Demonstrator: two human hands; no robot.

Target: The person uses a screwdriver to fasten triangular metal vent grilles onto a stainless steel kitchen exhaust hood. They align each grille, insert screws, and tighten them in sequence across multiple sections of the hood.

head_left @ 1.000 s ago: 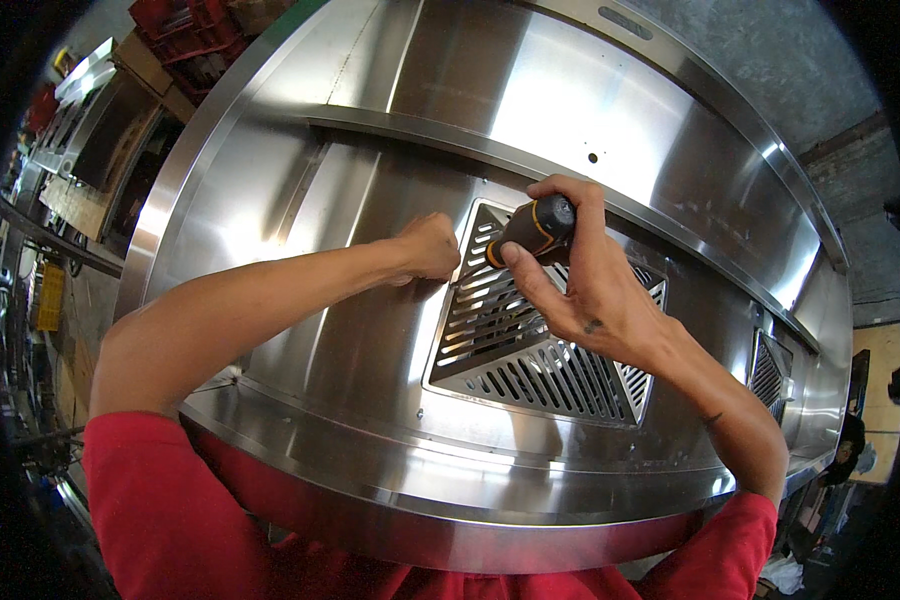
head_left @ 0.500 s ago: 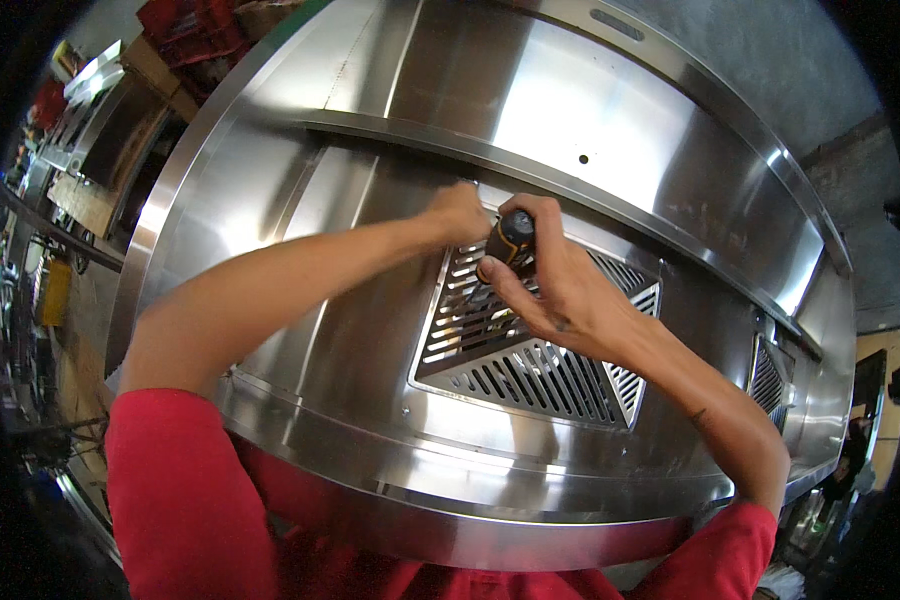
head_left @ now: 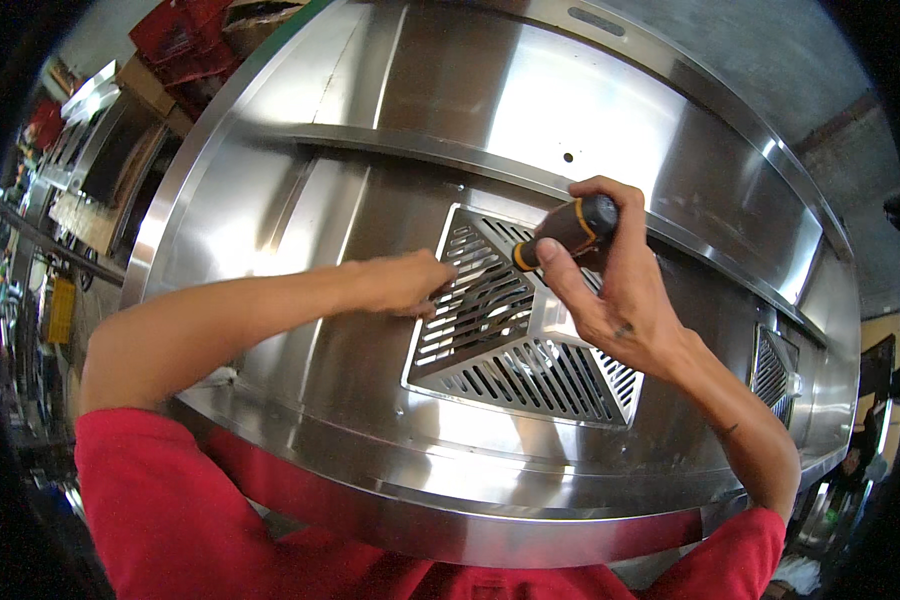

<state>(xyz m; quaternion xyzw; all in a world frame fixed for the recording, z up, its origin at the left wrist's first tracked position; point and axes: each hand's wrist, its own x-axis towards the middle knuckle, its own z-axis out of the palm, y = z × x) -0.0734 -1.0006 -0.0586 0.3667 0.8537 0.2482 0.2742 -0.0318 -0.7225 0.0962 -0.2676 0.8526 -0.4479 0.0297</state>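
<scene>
A square slotted metal grille [head_left: 515, 375] is set into a wide stainless steel panel [head_left: 300, 340]. Above the grille's upper right part, my right hand [head_left: 625, 275] grips a screwdriver [head_left: 580, 225] by its black handle with yellow bands. The handle is tilted, with its butt end up to the right. I cannot make out the tool's tip. My left hand [head_left: 405, 283] is at the grille's left edge, its fingers curled together. Whatever is between those fingers, if anything, is hidden.
A raised steel ledge [head_left: 440, 155] runs behind the grille, and a small round hole [head_left: 568, 157] shows beyond it. A second slotted grille [head_left: 771, 375] sits at the right. Red crates [head_left: 180, 45] and a yellow object [head_left: 60, 310] stand off to the left.
My left hand has come away from the grille's upper left corner, down along its left edge. My right hand has moved right with the screwdriver, which now leans over more.
</scene>
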